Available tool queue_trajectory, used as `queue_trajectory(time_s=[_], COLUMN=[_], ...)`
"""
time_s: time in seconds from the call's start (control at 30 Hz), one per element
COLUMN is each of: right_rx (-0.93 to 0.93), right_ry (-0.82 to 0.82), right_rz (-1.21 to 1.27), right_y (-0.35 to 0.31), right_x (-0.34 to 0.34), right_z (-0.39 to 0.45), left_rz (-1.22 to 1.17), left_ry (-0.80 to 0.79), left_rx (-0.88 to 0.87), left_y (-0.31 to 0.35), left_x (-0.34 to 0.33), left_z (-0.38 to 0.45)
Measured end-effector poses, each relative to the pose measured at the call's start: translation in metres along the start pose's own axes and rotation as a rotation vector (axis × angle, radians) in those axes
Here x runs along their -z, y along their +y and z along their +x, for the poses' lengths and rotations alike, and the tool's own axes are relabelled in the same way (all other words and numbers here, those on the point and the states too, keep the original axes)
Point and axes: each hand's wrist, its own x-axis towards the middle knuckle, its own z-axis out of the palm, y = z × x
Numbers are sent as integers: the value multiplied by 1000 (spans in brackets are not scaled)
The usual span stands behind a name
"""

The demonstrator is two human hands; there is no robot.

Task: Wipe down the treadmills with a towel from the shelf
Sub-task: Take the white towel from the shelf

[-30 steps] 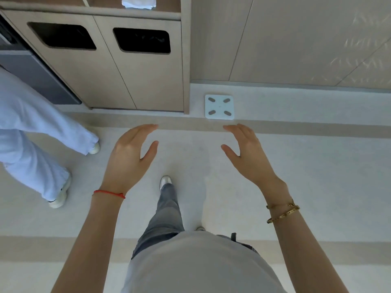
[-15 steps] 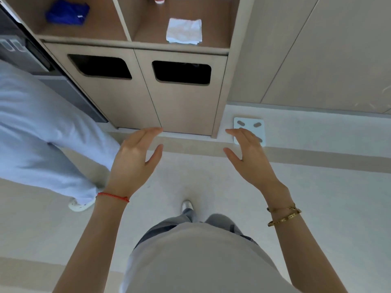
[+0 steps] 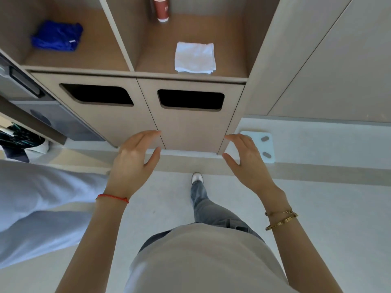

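Observation:
A folded white towel [image 3: 194,58] lies near the front of the right compartment of a wooden shelf [image 3: 184,75]. A crumpled blue cloth [image 3: 57,37] sits in the left compartment. My left hand [image 3: 133,161] and my right hand [image 3: 247,163] are held out in front of me, fingers apart and empty, below the shelf at the level of the cabinet doors. Both hands are well short of the towel. No treadmill is in view.
A red paper cup [image 3: 161,8] stands at the back of the towel's compartment. Two cabinet doors with dark slots [image 3: 190,100] lie under the shelf. A white scale [image 3: 261,146] rests on the floor at right. Another person in pale clothes [image 3: 42,204] stands close on my left.
I have walked closer to the shelf, so the towel, blue cloth and cup have come fully into view. Both hands stay open and empty. The other person is now nearer on the left.

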Motion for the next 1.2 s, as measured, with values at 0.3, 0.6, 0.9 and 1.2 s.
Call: queue_trajectory(time_s=[0.3,0.6,0.9,1.2], right_rx=[49,-13,-267,-418], right_ry=[24,74,77,-4], right_rz=[11,-34,-133,-154], right_y=[4,13,21,30], right_x=[5,-8,-30,-62], right_z=[150,273,362,398], left_rz=[22,73,164,173], left_ry=[80,68,-128,-269], left_rx=[-38,-41,16,42], left_y=[-44,-95,-129,-139], left_x=[4,-26,-74,-95], left_z=[136,264,331,342])
